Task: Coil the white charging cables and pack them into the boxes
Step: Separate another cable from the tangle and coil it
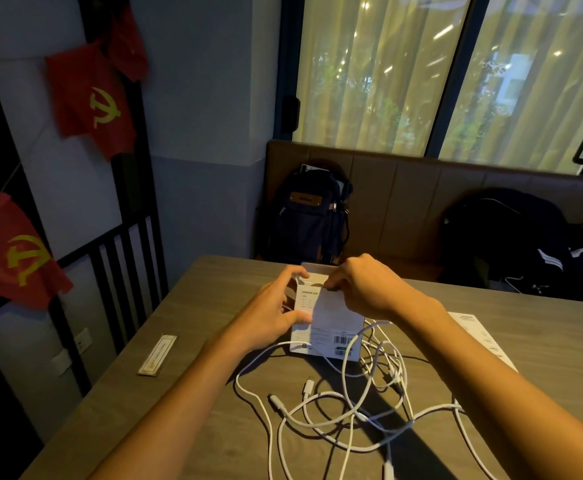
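White cardboard first — the box stood upright on the grey table, toward its far side, with the top flap open. The left hand gripped the box's left side, thumb laid across the front face and fingers curled over the upper corner. The right hand was up at the mouth, fingertips bunched and pinching the box's top edge; what lay inside the opening, I couldn't tell. The white charging cables sprawled in a loose tangle on the table just in front of the box, one strand running along its base — none of them coiled. By my read, this was the box-opening step, with the packing hardly begun. The next move called for teasing one cable out of the tangle. It would then need winding into a loop small enough for that narrow mouth, with the box held steady.
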Available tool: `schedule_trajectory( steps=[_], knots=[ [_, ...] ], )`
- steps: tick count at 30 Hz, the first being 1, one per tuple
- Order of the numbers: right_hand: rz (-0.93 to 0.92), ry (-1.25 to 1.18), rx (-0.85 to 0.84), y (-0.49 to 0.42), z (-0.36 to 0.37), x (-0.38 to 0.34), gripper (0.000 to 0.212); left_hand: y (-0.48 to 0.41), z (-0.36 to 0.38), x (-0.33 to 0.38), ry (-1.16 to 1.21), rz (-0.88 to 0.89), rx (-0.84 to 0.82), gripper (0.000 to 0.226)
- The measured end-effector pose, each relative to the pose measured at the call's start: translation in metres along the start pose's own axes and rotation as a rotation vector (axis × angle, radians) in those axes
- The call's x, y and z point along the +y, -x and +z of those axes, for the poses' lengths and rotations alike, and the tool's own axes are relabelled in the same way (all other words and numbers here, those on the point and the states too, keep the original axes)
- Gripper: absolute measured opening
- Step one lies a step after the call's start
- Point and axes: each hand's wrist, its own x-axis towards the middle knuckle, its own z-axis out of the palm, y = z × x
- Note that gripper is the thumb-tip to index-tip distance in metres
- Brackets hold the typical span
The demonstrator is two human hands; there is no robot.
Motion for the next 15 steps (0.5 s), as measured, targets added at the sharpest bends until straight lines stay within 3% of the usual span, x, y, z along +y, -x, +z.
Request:
schedule_trajectory(
  steps=[9,12,15],
  knots=[
    [0.083,-0.057,-0.131,0.005,-0.003,-0.008,0.026,0.000,0.002,0.002,-0.001,0.002,0.014,0.068],
    [0.046,-0.086,-0.054,0.007,0.005,-0.006,0.028,-0.001,-0.004,0.001,0.021,-0.026,0.005,0.075],
    [0.042,-0.265,0.149,0.014,0.007,-0.003,0.035,-0.003,-0.016,-0.004,0.059,-0.071,0.001,0.073]
  ],
)
